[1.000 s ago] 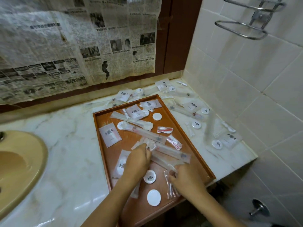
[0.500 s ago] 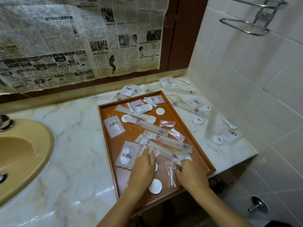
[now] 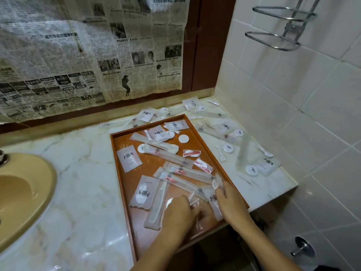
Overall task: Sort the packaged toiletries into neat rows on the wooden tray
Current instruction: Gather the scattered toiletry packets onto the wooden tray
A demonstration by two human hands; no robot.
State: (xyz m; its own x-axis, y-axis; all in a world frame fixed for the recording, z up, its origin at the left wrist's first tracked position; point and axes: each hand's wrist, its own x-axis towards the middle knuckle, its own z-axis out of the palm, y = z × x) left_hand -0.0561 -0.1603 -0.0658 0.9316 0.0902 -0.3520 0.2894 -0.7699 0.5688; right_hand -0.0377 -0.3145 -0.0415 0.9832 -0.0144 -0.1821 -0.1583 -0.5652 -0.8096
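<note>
The wooden tray (image 3: 117, 163) lies on the marble counter with mixed packets scattered in it. Long toothbrush packets (image 3: 187, 171) cross its middle. A comb packet (image 3: 158, 208) and a flat sachet (image 3: 144, 192) lie at the front left, another sachet (image 3: 129, 158) at the left, and a round white soap (image 3: 183, 139) at the back. My left hand (image 3: 178, 212) is at the tray's front, fingers curled over a small clear packet (image 3: 193, 200). My right hand (image 3: 230, 204) lies beside it, its blurred fingers stretched onto a printed sachet (image 3: 212, 198).
More sachets and white discs (image 3: 252, 170) lie loose on the counter right of and behind the tray. A beige sink (image 3: 23, 192) sits at the left. Newspaper (image 3: 88, 55) covers the back wall, a metal rack (image 3: 283, 28) hangs on the tiles, and the counter's edge runs under my wrists.
Both hands have slid back from the tray's middle to its front right corner. The comb packet and the sachet beside it are now uncovered. The round discs at the front are hidden.
</note>
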